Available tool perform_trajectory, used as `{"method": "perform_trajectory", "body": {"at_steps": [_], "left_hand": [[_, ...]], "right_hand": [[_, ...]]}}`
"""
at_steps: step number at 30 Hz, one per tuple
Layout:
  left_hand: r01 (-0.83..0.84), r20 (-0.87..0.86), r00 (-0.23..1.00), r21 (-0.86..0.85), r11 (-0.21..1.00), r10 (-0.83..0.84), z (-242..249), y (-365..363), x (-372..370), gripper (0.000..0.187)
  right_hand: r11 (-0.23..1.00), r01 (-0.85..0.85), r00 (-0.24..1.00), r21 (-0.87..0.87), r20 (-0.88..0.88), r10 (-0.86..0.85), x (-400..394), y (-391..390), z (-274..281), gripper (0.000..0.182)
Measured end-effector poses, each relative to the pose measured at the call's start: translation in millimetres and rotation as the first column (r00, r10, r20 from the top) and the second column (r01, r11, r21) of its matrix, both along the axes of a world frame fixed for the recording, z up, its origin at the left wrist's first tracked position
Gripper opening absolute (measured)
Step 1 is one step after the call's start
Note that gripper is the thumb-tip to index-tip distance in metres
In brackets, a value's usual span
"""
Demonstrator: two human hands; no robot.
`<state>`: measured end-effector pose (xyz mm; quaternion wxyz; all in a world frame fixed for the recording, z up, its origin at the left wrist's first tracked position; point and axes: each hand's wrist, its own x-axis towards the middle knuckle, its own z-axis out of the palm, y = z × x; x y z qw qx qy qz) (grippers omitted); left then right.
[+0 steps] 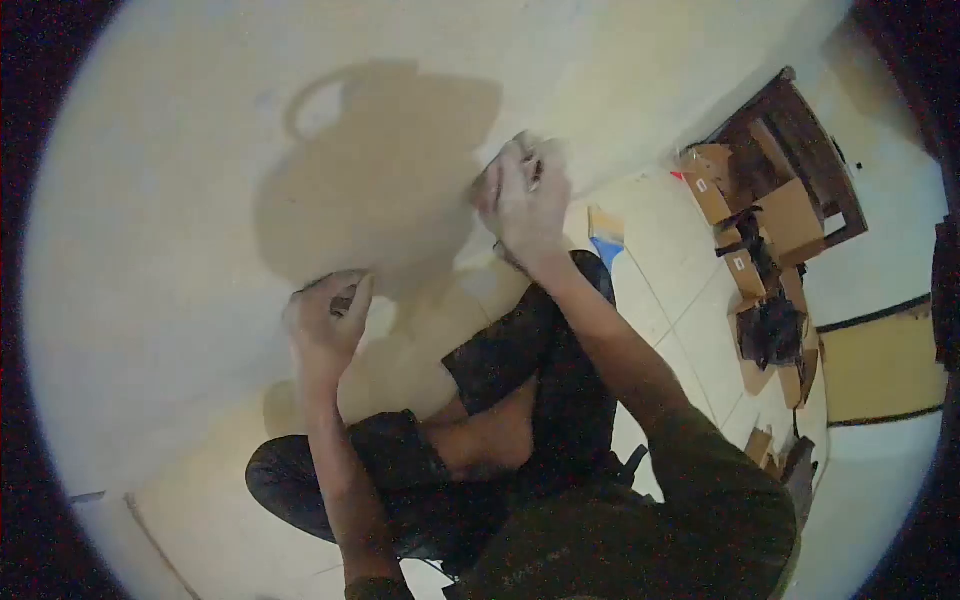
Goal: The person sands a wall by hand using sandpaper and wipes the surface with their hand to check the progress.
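Observation:
My left hand (328, 318) is up against the pale wall (180, 180), its fingers curled in toward the thumb and closed. Farther right and higher, my right hand (525, 200) is also at the wall, slightly smeared by motion, with its fingers bent into a closed grip. I cannot tell what, if anything, is inside either hand. Between and above the hands, a large shadow (370, 170) of a head falls on the wall. A paintbrush (606, 240) with a blue handle and pale bristles lies on the floor near my right forearm.
My crossed legs (490, 440) in dark shorts rest on the tiled floor (670, 300), close to the wall. Open cardboard boxes (790, 220) with dark items stand at the right, beside a dark wooden frame (835, 160). A yellowish panel (875, 365) is at the far right.

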<state>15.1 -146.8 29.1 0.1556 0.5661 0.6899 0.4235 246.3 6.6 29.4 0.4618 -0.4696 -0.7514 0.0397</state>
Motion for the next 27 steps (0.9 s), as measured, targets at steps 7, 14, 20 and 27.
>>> {"method": "perform_trajectory", "body": {"at_steps": [7, 14, 20, 27], "left_hand": [[0.016, -0.073, 0.997, 0.045, 0.999, -0.013, -4, 4, -3, 0.014], [-0.001, -0.058, 0.998, 0.047, 0.999, 0.004, -11, 7, -3, 0.018], [0.005, -0.088, 0.996, 0.037, 0.999, -0.002, -9, 8, 0, 0.017], [0.02, -0.049, 0.999, 0.073, 0.997, -0.016, -1, 9, 0, 0.016]], "right_hand": [[0.999, 0.026, 0.984, -0.02, -0.174, -0.029, -17, -4, 4, 0.021], [0.99, 0.061, 0.996, 0.126, -0.08, -0.051, 3, 24, -8, 0.023], [0.999, 0.044, 0.995, -0.022, -0.085, -0.046, 0, 3, 5, 0.027], [0.984, -0.093, 0.982, 0.15, 0.179, 0.065, -1, -3, -2, 0.028]]}}
